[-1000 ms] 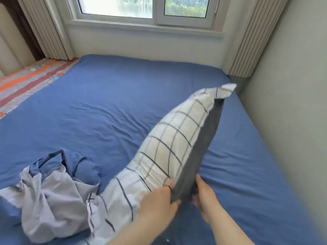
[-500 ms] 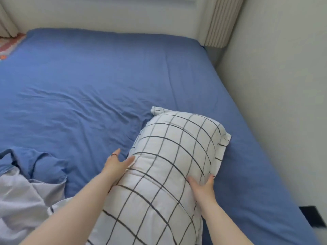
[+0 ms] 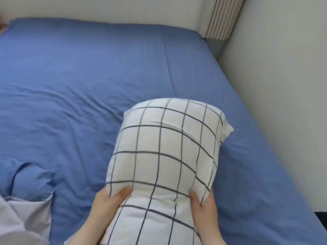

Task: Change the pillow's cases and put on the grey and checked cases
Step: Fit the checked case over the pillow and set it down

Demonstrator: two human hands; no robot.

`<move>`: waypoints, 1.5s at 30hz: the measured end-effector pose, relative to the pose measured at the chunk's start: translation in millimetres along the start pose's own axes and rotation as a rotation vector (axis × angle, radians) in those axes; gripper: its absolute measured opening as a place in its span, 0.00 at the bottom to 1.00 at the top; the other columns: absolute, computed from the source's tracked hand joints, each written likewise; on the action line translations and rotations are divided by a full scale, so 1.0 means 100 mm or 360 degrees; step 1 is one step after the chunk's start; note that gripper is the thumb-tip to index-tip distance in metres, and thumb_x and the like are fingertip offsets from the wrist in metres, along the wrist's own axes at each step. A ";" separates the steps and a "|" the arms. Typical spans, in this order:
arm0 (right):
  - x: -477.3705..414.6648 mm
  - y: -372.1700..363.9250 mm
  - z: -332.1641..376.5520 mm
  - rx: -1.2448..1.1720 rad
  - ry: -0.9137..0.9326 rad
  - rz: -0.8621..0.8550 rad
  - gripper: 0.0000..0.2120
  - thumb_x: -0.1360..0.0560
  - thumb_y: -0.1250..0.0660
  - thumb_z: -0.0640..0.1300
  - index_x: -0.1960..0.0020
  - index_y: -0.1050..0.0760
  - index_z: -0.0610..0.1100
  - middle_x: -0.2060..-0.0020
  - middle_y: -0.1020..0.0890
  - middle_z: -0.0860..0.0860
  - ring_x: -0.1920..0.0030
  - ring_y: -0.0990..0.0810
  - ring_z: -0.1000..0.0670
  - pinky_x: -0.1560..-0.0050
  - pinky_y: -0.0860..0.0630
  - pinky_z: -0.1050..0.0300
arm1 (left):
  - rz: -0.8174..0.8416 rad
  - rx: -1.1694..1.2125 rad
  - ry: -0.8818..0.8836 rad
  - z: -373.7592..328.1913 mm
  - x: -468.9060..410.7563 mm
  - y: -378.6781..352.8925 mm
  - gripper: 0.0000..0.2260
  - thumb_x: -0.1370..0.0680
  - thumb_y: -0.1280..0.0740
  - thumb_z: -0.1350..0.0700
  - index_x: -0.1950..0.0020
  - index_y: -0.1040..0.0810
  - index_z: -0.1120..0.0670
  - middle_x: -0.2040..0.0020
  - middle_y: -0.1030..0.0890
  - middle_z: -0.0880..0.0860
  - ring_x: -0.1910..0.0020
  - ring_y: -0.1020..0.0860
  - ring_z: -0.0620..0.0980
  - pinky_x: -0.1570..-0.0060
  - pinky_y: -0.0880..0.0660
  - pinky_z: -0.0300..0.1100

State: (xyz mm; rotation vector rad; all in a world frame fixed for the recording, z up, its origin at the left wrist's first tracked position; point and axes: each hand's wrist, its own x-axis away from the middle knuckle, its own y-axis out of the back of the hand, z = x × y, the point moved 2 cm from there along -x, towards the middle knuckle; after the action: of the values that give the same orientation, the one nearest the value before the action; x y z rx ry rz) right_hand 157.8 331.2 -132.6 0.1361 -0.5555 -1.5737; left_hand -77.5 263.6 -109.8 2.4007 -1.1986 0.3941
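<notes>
A pillow in a white case with dark checks (image 3: 166, 149) stands on end over the blue bed, its checked face towards me. My left hand (image 3: 108, 200) grips its left side, thumb pressed into the fabric. My right hand (image 3: 203, 204) grips its right side in the same way. The two hands squeeze the pillow in at its waist, so the upper part bulges. The case's grey side is hidden from view.
The bed with a blue sheet (image 3: 88, 82) fills the view. A crumpled blue and pale grey cloth (image 3: 23, 197) lies at the lower left. A light wall (image 3: 283, 103) runs along the bed's right side, with a pleated curtain (image 3: 221, 16) in the far corner.
The pillow turned from edge-on to its checked face, then rose higher. My hands slid back towards me and now squeeze it from both sides.
</notes>
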 end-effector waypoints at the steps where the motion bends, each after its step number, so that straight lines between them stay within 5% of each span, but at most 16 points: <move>1: 0.00 -0.05 0.00 0.0064 -0.0008 0.0105 0.25 0.27 0.34 0.36 0.32 0.35 0.42 0.35 0.27 0.46 0.39 0.30 0.52 0.39 0.37 0.62 | -0.0023 -0.0008 0.0038 0.09 0.04 0.08 0.07 0.31 0.28 0.64 0.56 0.20 0.54 0.61 0.18 0.48 0.57 0.22 0.49 0.58 0.29 0.39; 5: -0.03 -0.24 0.09 0.0077 -0.0233 0.0407 0.32 0.28 0.32 0.41 0.28 0.43 0.45 0.32 0.32 0.46 0.34 0.31 0.48 0.34 0.35 0.57 | 0.0089 -0.0182 0.0282 0.39 -0.01 0.32 0.19 0.30 0.28 0.54 0.42 0.24 0.60 0.47 0.21 0.58 0.43 0.25 0.55 0.46 0.34 0.41; 8: -0.07 -0.22 0.15 -0.0017 -0.0456 0.0420 0.38 0.29 0.31 0.45 0.26 0.48 0.43 0.29 0.36 0.46 0.31 0.35 0.46 0.31 0.38 0.55 | 0.0189 -0.0172 0.0375 0.34 -0.10 0.39 0.18 0.28 0.30 0.51 0.41 0.25 0.56 0.47 0.22 0.53 0.47 0.25 0.52 0.46 0.34 0.40; 12: -0.08 -0.06 0.34 -0.0100 -0.0422 0.0580 0.20 0.26 0.36 0.37 0.35 0.32 0.41 0.42 0.23 0.43 0.50 0.26 0.49 0.47 0.32 0.60 | 0.0318 -0.0058 0.0382 0.18 -0.02 0.38 0.10 0.28 0.30 0.51 0.49 0.23 0.52 0.55 0.20 0.45 0.55 0.24 0.43 0.55 0.30 0.38; 16: -0.08 0.07 0.63 -0.0209 -0.0250 0.0600 0.17 0.26 0.39 0.34 0.39 0.29 0.44 0.54 0.22 0.51 0.57 0.25 0.55 0.56 0.30 0.60 | 0.0189 0.0072 0.0218 -0.11 0.17 0.43 0.05 0.28 0.30 0.55 0.53 0.22 0.52 0.57 0.19 0.44 0.53 0.23 0.45 0.53 0.30 0.39; 18: -0.05 0.13 0.85 -0.0259 -0.0180 0.0652 0.17 0.26 0.39 0.35 0.38 0.30 0.44 0.58 0.24 0.56 0.58 0.26 0.57 0.57 0.30 0.60 | 0.0113 0.0118 0.0120 -0.31 0.30 0.50 0.06 0.27 0.31 0.56 0.51 0.23 0.52 0.58 0.20 0.43 0.57 0.23 0.40 0.60 0.29 0.33; 21: 0.01 0.17 1.20 -0.0318 -0.0038 0.0677 0.18 0.25 0.38 0.36 0.36 0.31 0.46 0.52 0.24 0.53 0.55 0.27 0.54 0.47 0.32 0.58 | 0.0024 0.0221 0.0000 -0.60 0.48 0.68 0.06 0.27 0.31 0.55 0.51 0.23 0.50 0.58 0.19 0.43 0.58 0.22 0.39 0.65 0.29 0.30; 27: 0.21 -0.04 1.88 -0.0395 0.0195 0.0731 0.20 0.24 0.38 0.36 0.33 0.33 0.45 0.49 0.25 0.52 0.52 0.27 0.52 0.44 0.34 0.57 | -0.0033 0.0363 -0.0042 -0.96 0.61 1.32 0.17 0.27 0.31 0.50 0.41 0.26 0.52 0.47 0.19 0.51 0.46 0.22 0.52 0.42 0.27 0.47; 31: 0.43 -0.44 2.14 -0.0371 0.0260 0.0782 0.20 0.24 0.39 0.35 0.33 0.33 0.43 0.48 0.26 0.51 0.51 0.28 0.51 0.45 0.34 0.56 | -0.0034 0.0548 -0.0065 -0.99 0.48 1.89 0.14 0.27 0.32 0.52 0.43 0.24 0.53 0.52 0.17 0.50 0.53 0.19 0.48 0.59 0.25 0.39; 35: 0.64 -1.01 2.29 -0.0302 0.0214 0.0757 0.20 0.24 0.38 0.34 0.33 0.33 0.39 0.43 0.24 0.45 0.48 0.28 0.49 0.44 0.34 0.56 | 0.0042 0.0627 -0.0032 -0.92 0.17 2.51 0.14 0.27 0.32 0.53 0.44 0.23 0.56 0.53 0.15 0.54 0.54 0.17 0.51 0.60 0.24 0.40; 39: 0.86 -1.72 2.48 -0.0187 0.0247 0.0697 0.22 0.25 0.37 0.35 0.31 0.35 0.39 0.36 0.27 0.41 0.37 0.29 0.43 0.40 0.36 0.55 | 0.0037 0.0698 -0.0073 -0.82 -0.15 3.17 0.02 0.26 0.33 0.55 0.54 0.22 0.52 0.60 0.14 0.48 0.63 0.17 0.43 0.68 0.24 0.34; 45: 1.14 -2.31 2.74 -0.0152 0.0225 0.0800 0.23 0.24 0.37 0.36 0.30 0.36 0.41 0.36 0.27 0.44 0.41 0.29 0.48 0.38 0.37 0.56 | -0.0023 0.0778 -0.0121 -0.72 -0.27 3.83 0.09 0.27 0.32 0.56 0.47 0.22 0.54 0.55 0.14 0.49 0.56 0.16 0.47 0.64 0.22 0.36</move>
State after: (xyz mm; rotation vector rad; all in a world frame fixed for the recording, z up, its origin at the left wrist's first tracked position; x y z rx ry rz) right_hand -175.9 289.6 36.0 0.0300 -0.3657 -1.0881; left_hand -407.0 112.2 35.0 2.8552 -1.2273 0.6617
